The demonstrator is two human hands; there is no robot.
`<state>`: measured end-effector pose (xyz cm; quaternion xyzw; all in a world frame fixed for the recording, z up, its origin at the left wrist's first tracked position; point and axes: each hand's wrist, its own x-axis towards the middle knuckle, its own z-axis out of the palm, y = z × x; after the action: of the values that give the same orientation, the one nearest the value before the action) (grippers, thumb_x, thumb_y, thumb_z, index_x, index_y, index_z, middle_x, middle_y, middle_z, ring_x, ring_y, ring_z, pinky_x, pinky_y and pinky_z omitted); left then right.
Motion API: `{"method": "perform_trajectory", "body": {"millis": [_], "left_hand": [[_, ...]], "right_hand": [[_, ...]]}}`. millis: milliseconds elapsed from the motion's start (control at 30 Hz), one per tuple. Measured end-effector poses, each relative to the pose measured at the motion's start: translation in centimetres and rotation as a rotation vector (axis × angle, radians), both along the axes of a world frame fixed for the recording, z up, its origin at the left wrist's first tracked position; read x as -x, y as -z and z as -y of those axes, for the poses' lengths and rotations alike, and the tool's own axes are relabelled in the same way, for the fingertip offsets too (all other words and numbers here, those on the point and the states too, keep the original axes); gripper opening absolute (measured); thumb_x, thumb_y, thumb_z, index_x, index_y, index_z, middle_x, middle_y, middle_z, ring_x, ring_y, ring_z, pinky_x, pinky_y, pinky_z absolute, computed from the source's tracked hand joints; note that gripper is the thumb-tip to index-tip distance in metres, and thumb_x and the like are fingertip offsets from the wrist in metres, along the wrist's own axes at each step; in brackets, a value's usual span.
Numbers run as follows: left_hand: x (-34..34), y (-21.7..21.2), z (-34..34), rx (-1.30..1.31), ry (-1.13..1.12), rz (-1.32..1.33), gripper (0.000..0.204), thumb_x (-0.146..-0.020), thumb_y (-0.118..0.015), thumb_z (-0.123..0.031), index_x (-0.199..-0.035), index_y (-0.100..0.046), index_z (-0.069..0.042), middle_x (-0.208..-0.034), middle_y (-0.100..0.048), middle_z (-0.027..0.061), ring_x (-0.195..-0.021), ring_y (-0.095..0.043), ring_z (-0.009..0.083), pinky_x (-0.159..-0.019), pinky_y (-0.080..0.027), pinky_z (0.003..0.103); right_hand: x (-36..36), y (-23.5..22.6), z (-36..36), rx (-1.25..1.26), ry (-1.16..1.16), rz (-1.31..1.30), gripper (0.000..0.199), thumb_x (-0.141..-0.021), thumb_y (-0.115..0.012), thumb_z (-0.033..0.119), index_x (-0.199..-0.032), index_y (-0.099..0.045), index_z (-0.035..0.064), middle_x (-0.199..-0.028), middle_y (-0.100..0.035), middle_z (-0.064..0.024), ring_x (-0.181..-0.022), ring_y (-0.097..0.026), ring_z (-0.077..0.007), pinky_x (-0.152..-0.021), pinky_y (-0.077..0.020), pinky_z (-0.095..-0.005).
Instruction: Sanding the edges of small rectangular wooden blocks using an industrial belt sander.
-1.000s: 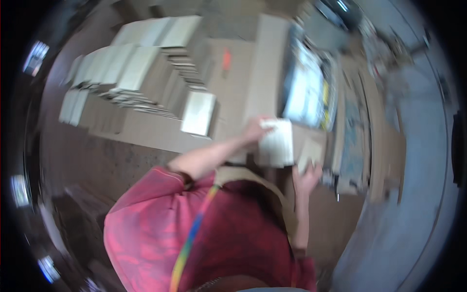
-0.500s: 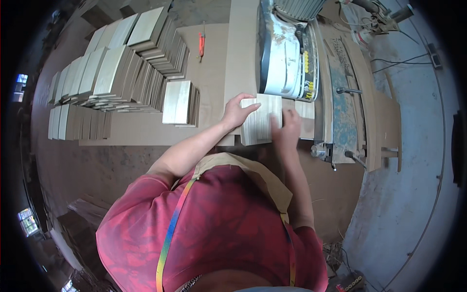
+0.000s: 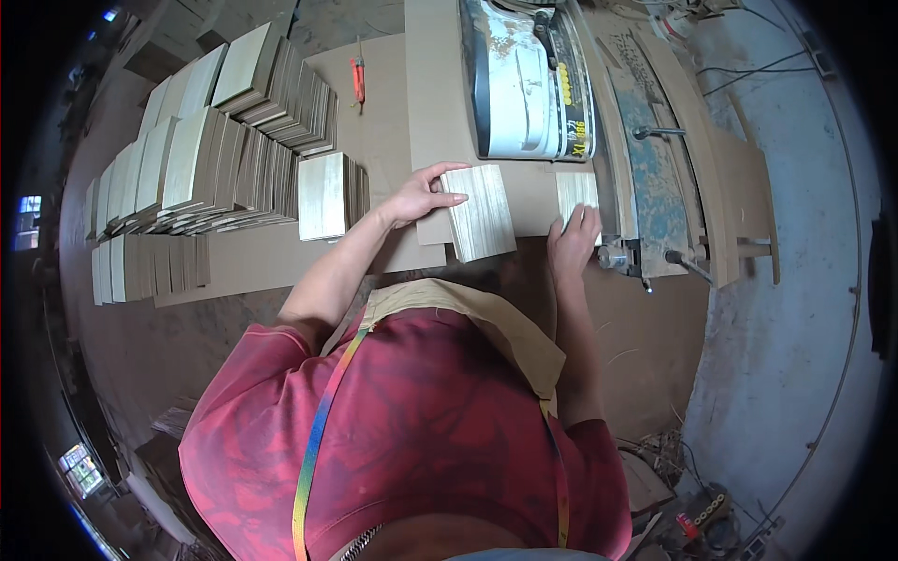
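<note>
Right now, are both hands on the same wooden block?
No. The left hand holds the wooden block, while the right hand presses a separate piece.

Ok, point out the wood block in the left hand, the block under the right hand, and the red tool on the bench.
wood block (image 3: 482,213), head view, middle of its top face.
smaller block (image 3: 573,191), head view, bare top above the fingers.
red tool (image 3: 357,79), head view, on its handle.
</note>
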<state>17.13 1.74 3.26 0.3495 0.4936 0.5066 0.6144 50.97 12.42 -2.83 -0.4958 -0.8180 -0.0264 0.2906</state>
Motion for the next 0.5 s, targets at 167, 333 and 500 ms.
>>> {"method": "perform_trajectory", "body": {"millis": [167,333,500], "left_hand": [[-3.0,0.7,-1.1,0.088,-0.219,-0.155,0.04,-0.096,-0.086,-0.014,-0.133,-0.072,-0.009,-0.119,-0.075,0.0088,-0.101,-0.07,0.0204,-0.095,-0.059,0.035],[-5.7,0.5,-1.3,0.038,-0.416,-0.469,0.032,-0.098,-0.084,-0.013,-0.127,-0.074,-0.006,-0.11,-0.075,0.007,-0.092,-0.068,0.0148,-0.085,-0.059,0.031],[-6.4,0.4,-1.2,0.002,-0.445,-0.461,0.026,-0.098,-0.084,-0.014,-0.122,-0.076,-0.005,-0.106,-0.075,0.0077,-0.092,-0.068,0.0144,-0.085,-0.058,0.029]], "right_hand": [[3.9,0.9,-4.3,0.086,0.076,-0.103,0.045,-0.097,-0.073,0.013,-0.137,-0.068,-0.0077,-0.142,-0.062,-0.0285,-0.131,-0.059,-0.0493,-0.113,-0.0508,-0.0529],[8.8,-6.2,4.7,0.231,-0.361,-0.184,0.061,-0.092,-0.081,0.027,-0.14,-0.066,-0.0067,-0.147,-0.058,-0.0337,-0.125,-0.058,-0.0491,-0.103,-0.0547,-0.053],[5.7,-8.0,7.1,0.396,-0.155,-0.024,0.079,-0.087,-0.083,0.032,-0.151,-0.057,-0.0055,-0.159,-0.046,-0.0355,-0.134,-0.054,-0.0513,-0.108,-0.0522,-0.0563]]}}
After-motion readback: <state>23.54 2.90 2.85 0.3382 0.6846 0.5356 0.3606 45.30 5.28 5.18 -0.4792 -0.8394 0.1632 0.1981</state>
